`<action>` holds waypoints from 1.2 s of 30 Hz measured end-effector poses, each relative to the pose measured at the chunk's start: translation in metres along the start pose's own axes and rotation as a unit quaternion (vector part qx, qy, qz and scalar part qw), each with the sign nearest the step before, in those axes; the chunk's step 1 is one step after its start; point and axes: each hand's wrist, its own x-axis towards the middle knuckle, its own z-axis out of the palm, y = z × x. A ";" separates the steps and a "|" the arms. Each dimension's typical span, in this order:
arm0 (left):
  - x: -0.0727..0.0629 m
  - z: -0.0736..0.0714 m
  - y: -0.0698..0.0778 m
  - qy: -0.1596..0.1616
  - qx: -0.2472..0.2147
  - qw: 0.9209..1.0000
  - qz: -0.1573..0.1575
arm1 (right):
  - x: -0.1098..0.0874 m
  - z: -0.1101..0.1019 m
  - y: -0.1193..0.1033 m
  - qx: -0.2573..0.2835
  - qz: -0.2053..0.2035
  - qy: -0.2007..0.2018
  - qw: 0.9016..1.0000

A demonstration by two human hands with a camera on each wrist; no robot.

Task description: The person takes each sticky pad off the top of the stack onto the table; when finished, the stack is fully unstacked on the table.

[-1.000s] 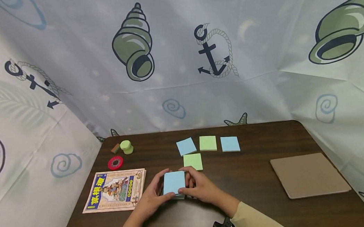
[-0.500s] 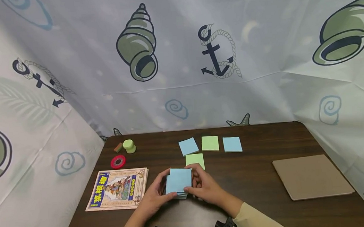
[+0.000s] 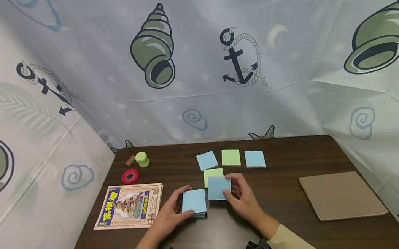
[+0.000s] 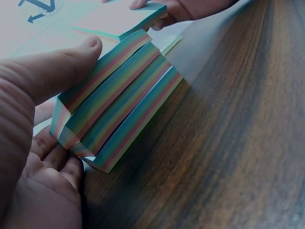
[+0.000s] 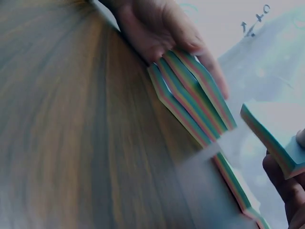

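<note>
My left hand [image 3: 168, 214] grips a pile of several sticky note pads [image 3: 194, 201], blue on top, thumb over the near corner. In the left wrist view the striped edges of these stacked pads [image 4: 119, 95] show rainbow layers with slim gaps between them. Just to the right, my right hand [image 3: 245, 199] pinches a single blue sticky note pad [image 3: 219, 188] between thumb and fingers, apart from the pile. It partly covers a green pad [image 3: 213, 172] lying on the table. Behind lie a tilted blue pad [image 3: 207, 160], another green pad [image 3: 230, 157] and a straight blue pad [image 3: 255, 158].
A colourful printed booklet [image 3: 132, 206] lies left of the hands. Beyond it are a red ring-shaped roll [image 3: 130, 176], a light green knob-shaped object [image 3: 142, 159] and a small brownish block [image 3: 130, 161]. A flat tan board [image 3: 342, 195] lies at the right.
The right hand has lifted the top blue pad off the pile and drawn it to the right and slightly away. The left hand keeps its grip on the pile.
</note>
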 end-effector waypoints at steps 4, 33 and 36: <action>0.000 0.000 0.000 -0.003 0.007 1.000 0.013 | -0.001 -0.012 0.001 -0.013 0.015 0.028 0.999; -0.002 0.000 0.002 0.001 0.024 1.000 -0.010 | 0.011 -0.023 0.013 -0.171 0.157 0.164 0.959; -0.002 0.001 0.002 0.002 0.027 1.000 -0.012 | 0.011 -0.022 0.014 -0.226 0.183 0.133 0.948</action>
